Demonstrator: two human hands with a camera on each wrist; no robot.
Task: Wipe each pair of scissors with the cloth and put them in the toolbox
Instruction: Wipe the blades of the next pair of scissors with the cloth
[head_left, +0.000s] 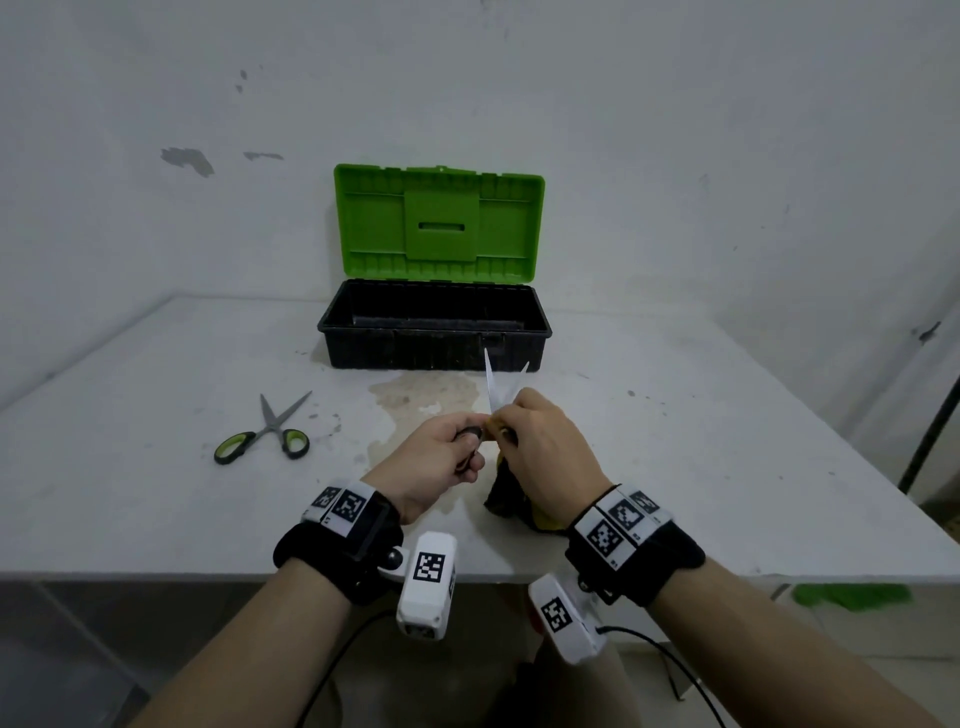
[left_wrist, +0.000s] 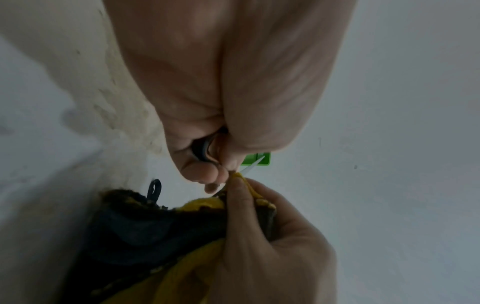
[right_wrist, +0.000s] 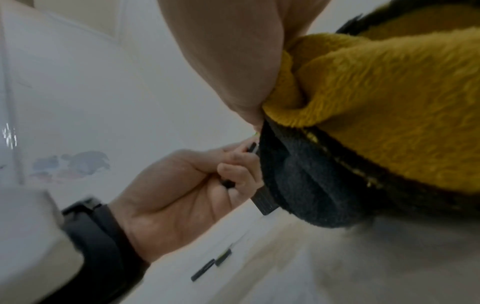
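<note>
My left hand (head_left: 451, 453) grips the dark handles of a pair of scissors (head_left: 493, 387), whose spread blades point away toward the toolbox. My right hand (head_left: 540, 441) pinches a yellow and dark grey cloth (head_left: 511, 506) round the blades near the pivot; the cloth hangs down to the table. In the left wrist view my left hand (left_wrist: 207, 156) curls round a handle loop, and the cloth (left_wrist: 161, 226) fills the lower part. In the right wrist view the cloth (right_wrist: 376, 102) bunches in my right hand. A second pair of scissors (head_left: 270, 434) with green-and-black handles lies open at the left.
The toolbox (head_left: 435, 332) stands open at the back of the white table (head_left: 156, 493), black base, green lid (head_left: 439, 221) upright against the wall. A brownish stain (head_left: 421, 395) marks the table in front of it. The table's front edge is close to my wrists.
</note>
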